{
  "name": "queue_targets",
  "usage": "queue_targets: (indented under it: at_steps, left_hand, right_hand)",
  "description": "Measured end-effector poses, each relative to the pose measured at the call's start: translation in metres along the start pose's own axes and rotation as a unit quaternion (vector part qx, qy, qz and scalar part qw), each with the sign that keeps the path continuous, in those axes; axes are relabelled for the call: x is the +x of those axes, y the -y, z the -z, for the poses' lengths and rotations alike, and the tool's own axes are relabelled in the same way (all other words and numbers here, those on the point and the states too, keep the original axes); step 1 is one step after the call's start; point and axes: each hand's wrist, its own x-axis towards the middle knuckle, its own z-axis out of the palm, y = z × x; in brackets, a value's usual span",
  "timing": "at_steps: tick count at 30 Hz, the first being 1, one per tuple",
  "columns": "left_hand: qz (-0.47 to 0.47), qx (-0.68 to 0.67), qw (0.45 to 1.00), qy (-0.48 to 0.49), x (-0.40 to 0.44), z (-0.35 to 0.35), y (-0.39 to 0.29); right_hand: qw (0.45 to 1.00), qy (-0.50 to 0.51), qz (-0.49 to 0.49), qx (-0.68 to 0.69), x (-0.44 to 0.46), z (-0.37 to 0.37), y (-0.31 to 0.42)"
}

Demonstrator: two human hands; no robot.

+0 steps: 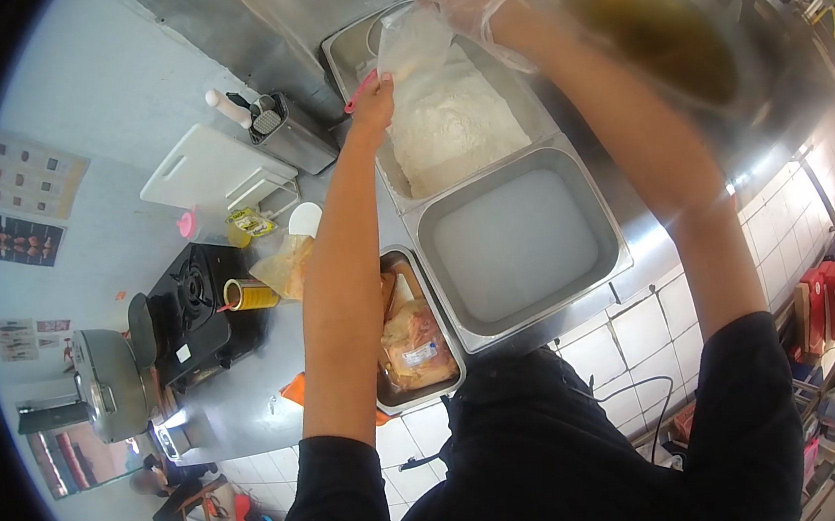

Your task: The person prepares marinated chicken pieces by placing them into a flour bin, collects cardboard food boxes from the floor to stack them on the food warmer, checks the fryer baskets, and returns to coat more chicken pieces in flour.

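My bare left hand [375, 107] is closed around a pink object [361, 91], perhaps a handle, whose kind I cannot make out. It touches the lower edge of a translucent plastic bag [415, 42]. My right hand [466, 5], in a clear disposable glove, grips the bag's upper side. The bag hangs over a steel pan [543, 120] with white flour [459, 121] heaped in it. Nearer to me, a second steel pan [609, 242] holds cloudy whitish liquid [516, 236]. Left of that, packaged raw meat [416, 349] lies in a narrower pan [460, 365].
A large wok of yellowish oil [652, 32] stands at right. On the left are a utensil holder [297, 136], a white cutting board [212, 165], a yellow can [252, 293], a black gas stove [203, 306] and a big pot [108, 384]. White floor tiles [636, 340] show below the counter.
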Motion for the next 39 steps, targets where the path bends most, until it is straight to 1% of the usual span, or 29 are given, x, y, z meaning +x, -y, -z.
queue_targets:
  at_steps: [2,5,7,8,10,12,13,14,15,17,19,20,22,23,25,26,28,31,32,34,35,37,38,39]
  left_hand:
    - [-0.002,-0.008,1.000,-0.004,0.001,0.004,-0.003]
    - [-0.021,-0.017,0.999,-0.031,0.000,0.011,0.003]
    - [-0.040,-0.024,0.998,-0.044,-0.004,0.013,0.007]
    - [-0.009,-0.068,0.996,-0.050,-0.007,0.013,0.008]
    - [0.051,-0.155,0.985,-0.063,-0.014,0.011,0.008]
    - [0.035,-0.212,0.974,-0.071,-0.017,0.009,0.006]
    - [0.025,-0.241,0.967,-0.073,-0.016,0.008,0.004]
    - [0.001,-0.231,0.969,-0.083,-0.015,0.007,0.003]
    - [-0.022,-0.220,0.971,-0.094,-0.015,0.008,0.000]
    - [-0.055,-0.195,0.974,-0.105,-0.011,0.010,-0.006]
    - [-0.077,-0.167,0.977,-0.105,-0.005,0.014,-0.014]
    - [-0.090,-0.158,0.975,-0.125,-0.001,0.013,-0.017]
    - [-0.116,-0.138,0.970,-0.161,0.002,0.012,-0.023]
    - [-0.121,-0.114,0.973,-0.158,0.003,0.015,-0.026]
    - [-0.128,-0.066,0.978,-0.148,0.003,0.018,-0.032]
    - [-0.122,-0.072,0.978,-0.155,0.006,0.020,-0.033]
    - [-0.111,-0.081,0.976,-0.168,0.005,0.023,-0.039]
    - [-0.132,-0.042,0.971,-0.193,-0.004,0.026,-0.046]
    - [-0.124,-0.059,0.972,-0.189,-0.004,0.027,-0.045]
    - [-0.112,-0.096,0.972,-0.183,-0.002,0.031,-0.048]
    - [-0.112,-0.089,0.970,-0.196,-0.002,0.033,-0.048]
    - [-0.110,-0.069,0.968,-0.217,0.002,0.034,-0.043]
    - [-0.106,-0.074,0.969,-0.211,0.008,0.034,-0.040]
    - [-0.101,-0.080,0.970,-0.206,0.012,0.035,-0.036]
  right_hand:
    - [1.000,0.006,-0.030,0.005,-0.004,0.007,0.009]
    - [0.999,-0.027,-0.031,-0.008,-0.028,0.007,0.024]
    - [0.992,-0.062,-0.109,0.028,-0.047,0.008,0.039]
    - [0.985,-0.078,-0.146,0.046,-0.056,0.009,0.046]
    - [0.977,-0.113,-0.174,0.049,-0.074,0.006,0.050]
    - [0.963,-0.138,-0.220,0.066,-0.095,0.005,0.055]
    - [0.954,-0.145,-0.250,0.080,-0.107,0.008,0.060]
    - [0.944,-0.150,-0.279,0.093,-0.116,0.008,0.061]
    - [0.929,-0.174,-0.292,0.144,-0.127,-0.002,0.052]
    - [0.890,-0.220,-0.314,0.246,-0.149,-0.028,0.033]
    - [0.849,-0.234,-0.360,0.308,-0.164,-0.033,0.039]
    - [0.825,-0.240,-0.383,0.338,-0.170,-0.035,0.040]
    - [0.825,-0.220,-0.385,0.350,-0.177,-0.038,0.034]
    - [0.824,-0.211,-0.387,0.355,-0.179,-0.039,0.034]
    - [0.854,-0.154,-0.412,0.277,-0.179,-0.025,0.042]
    - [0.866,-0.127,-0.422,0.236,-0.176,-0.016,0.048]
    - [0.861,-0.137,-0.420,0.251,-0.171,-0.013,0.050]
    - [0.860,-0.137,-0.404,0.279,-0.160,-0.010,0.059]
    - [0.860,-0.135,-0.399,0.289,-0.158,-0.010,0.062]
    - [0.870,-0.187,-0.368,0.268,-0.156,-0.013,0.059]
    - [0.875,-0.210,-0.352,0.259,-0.153,-0.016,0.058]
    - [0.878,-0.167,-0.357,0.272,-0.150,-0.015,0.060]
    - [0.879,-0.147,-0.359,0.276,-0.148,-0.013,0.060]
    - [0.892,-0.153,-0.342,0.251,-0.147,-0.015,0.056]
